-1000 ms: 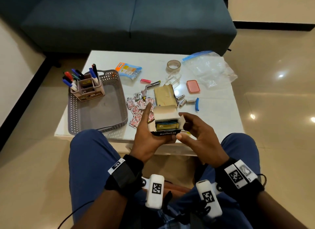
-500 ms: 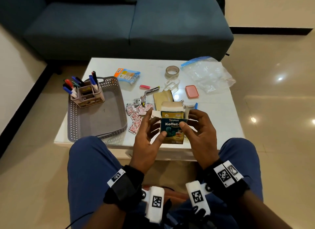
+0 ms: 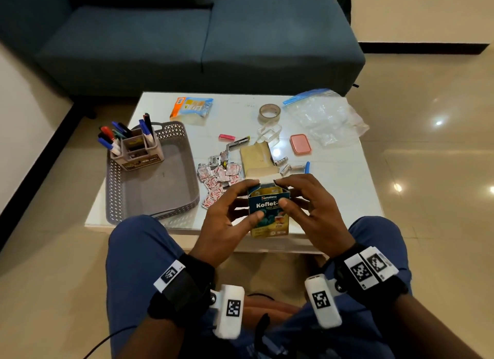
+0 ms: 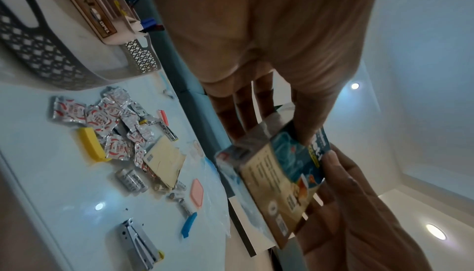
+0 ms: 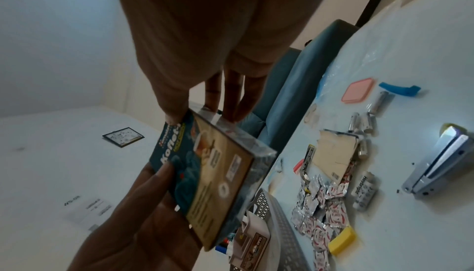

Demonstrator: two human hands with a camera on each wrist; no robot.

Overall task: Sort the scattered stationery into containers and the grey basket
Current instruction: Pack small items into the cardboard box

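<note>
Both hands hold a teal and yellow Koflet carton (image 3: 268,219) upright over the table's near edge. My left hand (image 3: 250,201) grips its left side, thumb on the front face. My right hand (image 3: 280,194) grips the right side, with its fingertips on the top flaps. The carton also shows in the left wrist view (image 4: 284,184) and the right wrist view (image 5: 218,174). The grey basket (image 3: 113,190) sits at the table's left and carries a pen holder (image 3: 136,152) full of markers.
Foil sachets (image 3: 219,179), a brown envelope (image 3: 256,158), batteries (image 3: 288,167), a blue clip (image 3: 307,167), a pink lid (image 3: 300,144), a clear box (image 3: 270,131), tape (image 3: 269,112), a zip bag (image 3: 326,115) and a snack packet (image 3: 191,107) lie scattered. A stapler (image 4: 138,243) and a yellow piece (image 4: 91,147) lie near the front edge.
The carton lay tipped with its open top towards me; both hands have turned it upright, and the fingers have come onto the top flaps.
</note>
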